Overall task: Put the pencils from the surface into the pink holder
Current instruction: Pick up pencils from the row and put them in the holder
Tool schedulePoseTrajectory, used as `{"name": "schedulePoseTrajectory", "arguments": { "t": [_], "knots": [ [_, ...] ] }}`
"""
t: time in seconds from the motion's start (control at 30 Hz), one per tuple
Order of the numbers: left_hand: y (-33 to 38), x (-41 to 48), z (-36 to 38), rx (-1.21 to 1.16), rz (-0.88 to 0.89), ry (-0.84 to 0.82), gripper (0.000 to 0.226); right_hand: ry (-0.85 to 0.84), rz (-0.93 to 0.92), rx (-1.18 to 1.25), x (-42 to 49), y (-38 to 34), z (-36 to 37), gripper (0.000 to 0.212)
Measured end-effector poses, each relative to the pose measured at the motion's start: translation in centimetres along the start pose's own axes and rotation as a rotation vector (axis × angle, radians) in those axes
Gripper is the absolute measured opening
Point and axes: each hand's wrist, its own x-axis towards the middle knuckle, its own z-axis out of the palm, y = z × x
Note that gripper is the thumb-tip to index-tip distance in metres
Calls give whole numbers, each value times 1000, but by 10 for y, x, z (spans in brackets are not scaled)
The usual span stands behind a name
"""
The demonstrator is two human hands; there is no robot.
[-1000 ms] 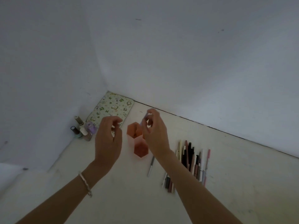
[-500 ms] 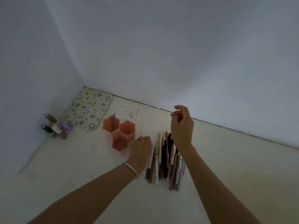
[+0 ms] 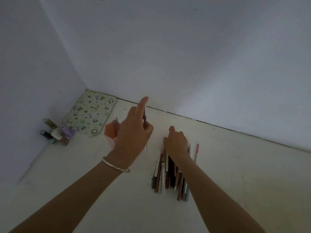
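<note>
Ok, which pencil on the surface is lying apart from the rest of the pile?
The pink pencil at the far right edge: a bare gap separates it from the packed pile under the right hand.

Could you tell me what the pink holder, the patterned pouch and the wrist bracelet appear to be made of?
Pink holder: likely matte plastic, with flat hexagonal walls of even colour. Patterned pouch: probably printed fabric or soft vinyl, with rounded corners, lying flat. Bracelet: seemingly silver-toned metal, a thin pale band with a slight shine. The dim light leaves all three uncertain.

Left hand [image 3: 133,137] blocks pink holder [image 3: 110,133]; bottles [image 3: 55,133] crowd its left.
</note>
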Motion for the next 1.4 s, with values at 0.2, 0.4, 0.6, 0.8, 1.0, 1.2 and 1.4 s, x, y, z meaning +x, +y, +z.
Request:
{"name": "schedulePoseTrajectory", "arguments": {
  "t": [0.2,0.4,0.6,0.8,1.0,1.2,1.4],
  "knots": [
    [-14,10,-36,-184,-38,196,73,-26,14,80,9,-5,2,18],
    [-36,26,-82,-373,14,577,66,354,41,422,30,-21,-67,19],
    [-79,9,-70,-193,-25,431,66,606,-99,1063,13,-74,-121,8],
    [-103,-20,-51,182,92,179,63,546,-283,1129,-23,-117,-95,12],
    [-104,-25,-80,-41,-66,456,54,521,-411,1033,-40,-135,-55,16],
    [-74,-30,-74,-235,-10,493,34,419,-524,703,-49,-126,-22,14],
    [-28,-69,22,-97,-53,-126,23,594,-238,842,-36,-72,-54,19]
  ]
}}
